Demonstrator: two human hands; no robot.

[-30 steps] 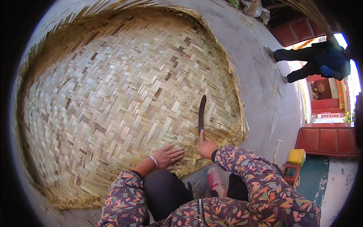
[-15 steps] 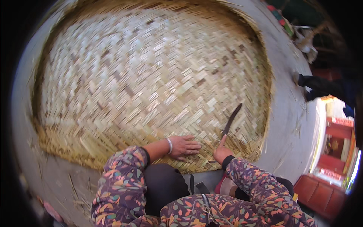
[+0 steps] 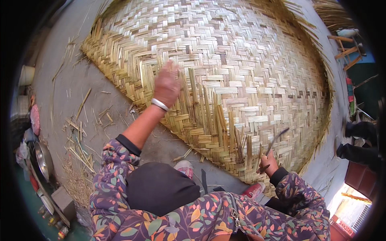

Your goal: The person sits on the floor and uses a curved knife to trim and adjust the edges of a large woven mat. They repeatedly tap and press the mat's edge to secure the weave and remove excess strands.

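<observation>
Our left hand (image 3: 167,85), lately flat on the woven mat (image 3: 261,80) before us, now blurs over its near edge, grip unclear, seemingly no longer pinning it. Our right hand (image 3: 268,162) stays closed around the curved knife (image 3: 276,138) at the mat's near-right edge.

The woven mat (image 3: 249,84) looks rough; the bracelet (image 3: 160,104), smooth metal.
</observation>
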